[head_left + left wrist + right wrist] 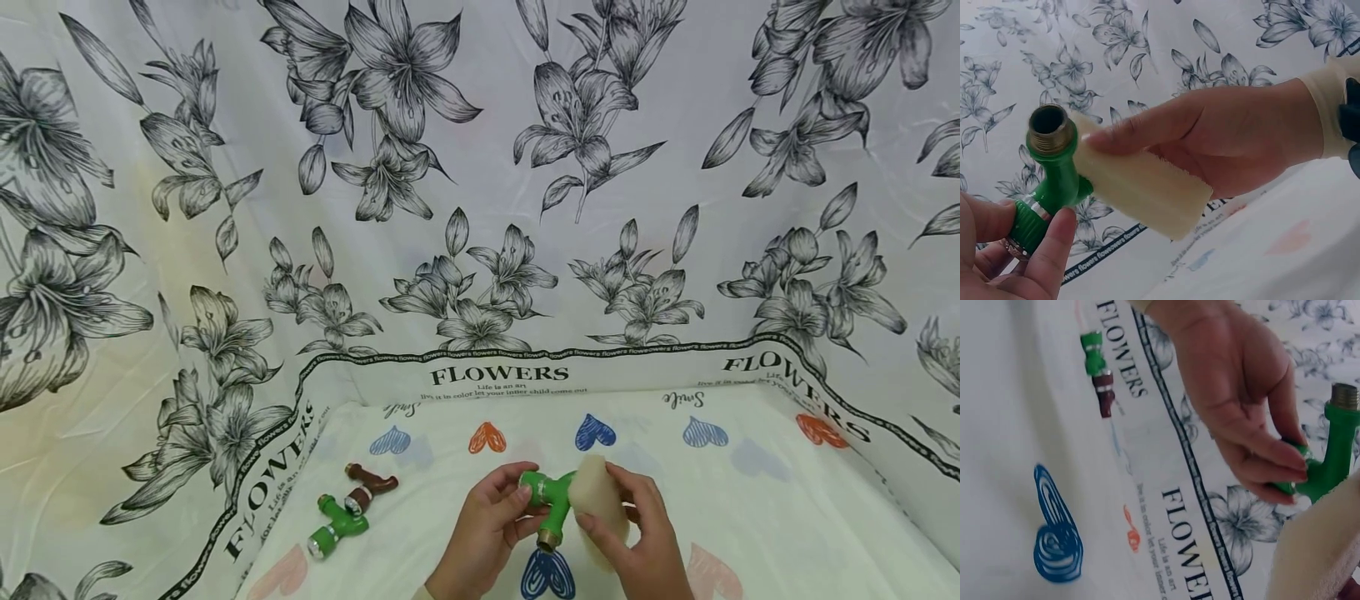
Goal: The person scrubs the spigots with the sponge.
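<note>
My left hand (486, 527) pinches a green tap (557, 498) by its ribbed knob end, with thumb and fingers on either side. The tap's brass threaded end (1051, 130) points down toward me in the head view. In my right hand (643, 533) is a thick cream sponge (597, 500), gripped between thumb and fingers. The sponge lies right up against the tap's far end and hides part of it. Both hands are held over the white cloth, close together.
On the left of the white heart-printed cloth (450, 483) lie a second green tap (342, 525) and a brown tap (372, 482), close beside each other. A flower-printed curtain (495, 175) rises behind and at the sides.
</note>
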A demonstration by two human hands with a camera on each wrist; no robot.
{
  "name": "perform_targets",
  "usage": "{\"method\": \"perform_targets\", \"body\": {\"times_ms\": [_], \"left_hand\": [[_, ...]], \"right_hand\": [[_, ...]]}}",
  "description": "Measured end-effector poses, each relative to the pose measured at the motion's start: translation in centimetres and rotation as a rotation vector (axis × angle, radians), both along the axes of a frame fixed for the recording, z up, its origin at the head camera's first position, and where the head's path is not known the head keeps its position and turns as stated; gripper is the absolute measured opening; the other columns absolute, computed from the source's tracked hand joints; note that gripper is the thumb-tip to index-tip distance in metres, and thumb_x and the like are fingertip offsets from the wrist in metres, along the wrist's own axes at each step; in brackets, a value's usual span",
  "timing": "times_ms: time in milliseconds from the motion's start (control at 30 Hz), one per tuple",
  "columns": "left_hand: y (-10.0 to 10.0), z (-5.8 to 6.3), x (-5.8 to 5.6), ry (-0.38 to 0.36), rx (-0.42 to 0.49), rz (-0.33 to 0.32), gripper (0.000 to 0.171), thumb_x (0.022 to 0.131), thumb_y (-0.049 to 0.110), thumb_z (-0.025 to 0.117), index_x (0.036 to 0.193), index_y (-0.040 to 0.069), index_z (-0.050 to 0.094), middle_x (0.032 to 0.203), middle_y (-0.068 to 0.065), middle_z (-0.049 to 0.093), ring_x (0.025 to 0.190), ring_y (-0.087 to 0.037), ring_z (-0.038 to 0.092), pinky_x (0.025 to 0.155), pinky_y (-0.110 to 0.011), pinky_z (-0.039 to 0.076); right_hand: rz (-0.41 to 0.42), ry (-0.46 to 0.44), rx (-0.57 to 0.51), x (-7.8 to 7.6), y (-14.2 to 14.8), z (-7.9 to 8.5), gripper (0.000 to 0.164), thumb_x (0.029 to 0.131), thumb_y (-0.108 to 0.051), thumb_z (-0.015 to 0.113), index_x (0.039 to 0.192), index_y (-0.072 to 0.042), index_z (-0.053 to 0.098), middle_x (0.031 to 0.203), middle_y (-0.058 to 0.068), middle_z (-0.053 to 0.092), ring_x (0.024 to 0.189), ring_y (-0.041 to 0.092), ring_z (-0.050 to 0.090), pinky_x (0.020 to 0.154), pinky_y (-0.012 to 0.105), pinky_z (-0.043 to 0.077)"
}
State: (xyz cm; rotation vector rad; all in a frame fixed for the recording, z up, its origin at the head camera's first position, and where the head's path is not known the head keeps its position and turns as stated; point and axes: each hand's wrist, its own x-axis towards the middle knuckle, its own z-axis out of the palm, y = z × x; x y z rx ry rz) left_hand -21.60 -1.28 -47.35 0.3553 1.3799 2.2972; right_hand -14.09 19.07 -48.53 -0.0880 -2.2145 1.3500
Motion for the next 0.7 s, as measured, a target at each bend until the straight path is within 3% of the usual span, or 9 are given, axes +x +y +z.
{"method": "perform_targets", "body": {"times_ms": [167,467,567,700], "left_hand": [[-0.1,-0.1,-0.1,-0.010,0.013,0.019,0.038,0.111,0.009,0.063,0.145,-0.006,0.057,0.124,-0.019,0.069,0.101,-0.023,0.074,0.089,-0.033,0.064],[-0.1,-0.4,-0.4,-0.045,0.023,0.062,0.038,0.112,0.009,0.060,0.147,-0.005,0.056,0.124,-0.015,0.069,0.100,-0.019,0.069,0.078,-0.023,0.059],[-0.1,-0.5,-0.4,-0.050,0.026,0.062,0.038,0.112,0.010,0.060,0.147,-0.004,0.056,0.124,-0.015,0.068,0.101,-0.018,0.068,0.079,-0.023,0.059],[-0.1,-0.5,-0.3,-0.037,0.033,0.042,0.038,0.112,0.010,0.061,0.147,-0.005,0.056,0.126,-0.016,0.068,0.102,-0.020,0.070,0.083,-0.027,0.062]], "right_hand": [[0.107,0.034,-0.103,0.5,-0.9,0.0,0.059,0.095,-0.018,0.088,0.146,-0.009,0.059,0.130,0.001,0.061,0.108,0.018,0.060,0.090,0.030,0.058],[0.325,0.074,-0.092,1.3,-1.6,0.3,0.062,0.091,-0.012,0.089,0.146,-0.023,0.062,0.128,-0.005,0.061,0.106,0.016,0.062,0.084,0.030,0.059],[0.337,0.065,-0.081,1.3,-1.6,0.4,0.065,0.089,-0.012,0.090,0.146,-0.025,0.062,0.129,-0.006,0.061,0.107,0.017,0.062,0.085,0.031,0.060],[0.268,0.066,-0.056,1.2,-1.4,0.6,0.061,0.089,-0.015,0.091,0.144,-0.020,0.064,0.126,-0.008,0.061,0.108,0.014,0.061,0.086,0.031,0.060]]}}
